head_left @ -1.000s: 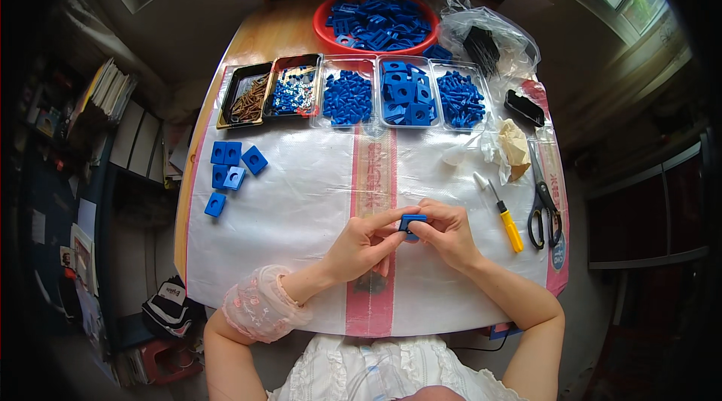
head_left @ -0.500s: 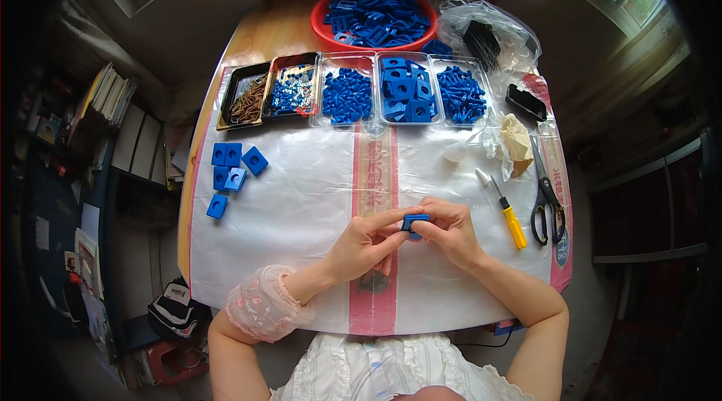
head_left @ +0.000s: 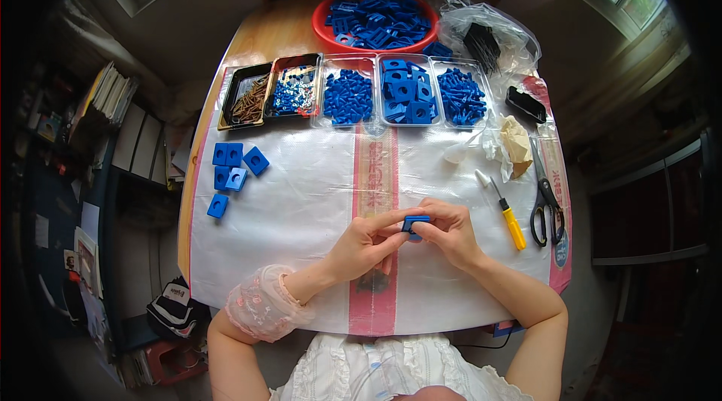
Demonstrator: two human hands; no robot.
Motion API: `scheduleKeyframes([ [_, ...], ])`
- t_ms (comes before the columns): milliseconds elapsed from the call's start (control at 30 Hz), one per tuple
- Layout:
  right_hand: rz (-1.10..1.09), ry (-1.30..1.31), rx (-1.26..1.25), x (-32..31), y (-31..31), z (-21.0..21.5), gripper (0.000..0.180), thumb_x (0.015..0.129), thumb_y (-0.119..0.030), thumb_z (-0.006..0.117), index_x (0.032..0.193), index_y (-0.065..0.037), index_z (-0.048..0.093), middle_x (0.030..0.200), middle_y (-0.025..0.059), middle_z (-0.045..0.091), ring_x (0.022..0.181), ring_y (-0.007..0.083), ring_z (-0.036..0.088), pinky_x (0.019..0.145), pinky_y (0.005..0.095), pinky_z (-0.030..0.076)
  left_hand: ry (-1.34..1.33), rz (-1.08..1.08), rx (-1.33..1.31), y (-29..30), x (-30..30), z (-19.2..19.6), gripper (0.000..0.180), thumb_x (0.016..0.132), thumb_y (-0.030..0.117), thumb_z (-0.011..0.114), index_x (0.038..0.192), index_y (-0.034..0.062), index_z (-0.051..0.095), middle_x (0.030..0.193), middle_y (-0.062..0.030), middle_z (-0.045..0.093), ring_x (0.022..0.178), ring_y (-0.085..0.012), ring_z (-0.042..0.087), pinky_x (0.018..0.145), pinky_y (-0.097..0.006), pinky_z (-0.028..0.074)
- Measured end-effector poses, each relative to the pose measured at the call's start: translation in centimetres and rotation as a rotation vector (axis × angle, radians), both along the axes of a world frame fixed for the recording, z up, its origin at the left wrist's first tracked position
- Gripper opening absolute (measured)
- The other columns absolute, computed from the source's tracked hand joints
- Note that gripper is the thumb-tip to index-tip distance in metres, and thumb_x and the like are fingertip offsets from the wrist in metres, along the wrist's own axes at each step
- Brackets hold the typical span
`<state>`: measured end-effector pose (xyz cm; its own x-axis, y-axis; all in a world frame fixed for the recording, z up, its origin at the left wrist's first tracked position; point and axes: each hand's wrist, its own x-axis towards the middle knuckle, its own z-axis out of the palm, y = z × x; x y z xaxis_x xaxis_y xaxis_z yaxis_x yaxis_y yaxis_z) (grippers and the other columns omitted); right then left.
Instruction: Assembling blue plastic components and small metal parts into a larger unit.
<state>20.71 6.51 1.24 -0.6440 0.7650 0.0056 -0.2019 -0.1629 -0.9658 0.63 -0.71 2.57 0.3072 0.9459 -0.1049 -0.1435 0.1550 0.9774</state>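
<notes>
Both my hands meet over the front middle of the table, round one small blue plastic block (head_left: pixel 416 223). My left hand (head_left: pixel 369 243) pinches its left side, fingers closed. From the other side my right hand (head_left: pixel 445 232) grips it, with the thumb pressed on its front. The fingers cover part of the block. Several similar blue square blocks (head_left: pixel 235 178), each with a round hole, lie in a loose group on the left of the white sheet (head_left: pixel 301 175).
Across the back stand trays of brown screws (head_left: pixel 250 100), small metal and blue bits (head_left: pixel 294 93), blue plugs (head_left: pixel 347 96), blue blocks (head_left: pixel 406 90) and blue pegs (head_left: pixel 461 95). Behind them is a red basin (head_left: pixel 320 25). A yellow screwdriver (head_left: pixel 514 228) and black scissors (head_left: pixel 547 209) lie right.
</notes>
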Motion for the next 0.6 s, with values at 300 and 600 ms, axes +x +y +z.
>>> scheduleKeyframes([
  [300, 0.001, 0.018, 0.006, -0.01, -0.02, -0.39, 0.019, 0.092, 0.002, 0.067, 0.11, 0.003, 0.073, 0.097, 0.0067, 0.065, 0.086, 0.0129, 0.065, 0.072, 0.0244, 0.055, -0.016, -0.008, 0.015, 0.01, -0.19, -0.24, 0.044, 0.101, 0.006, 0.053, 0.145, 0.0129, 0.054, 0.097, -0.0089, 0.075, 0.055, -0.0072, 0.064, 0.047, -0.02, 0.047],
  [600, 0.007, 0.014, 0.012, -0.03, -0.02, -0.22, 0.02, 0.092, 0.003, 0.067, 0.112, 0.003, 0.073, 0.098, 0.007, 0.064, 0.086, 0.0129, 0.065, 0.074, 0.0244, 0.055, -0.016, 0.003, -0.008, -0.05, -0.11, 0.12, 0.044, 0.101, 0.004, 0.054, 0.144, 0.0095, 0.054, 0.1, -0.0083, 0.076, 0.054, -0.0063, 0.061, 0.047, -0.019, 0.045],
])
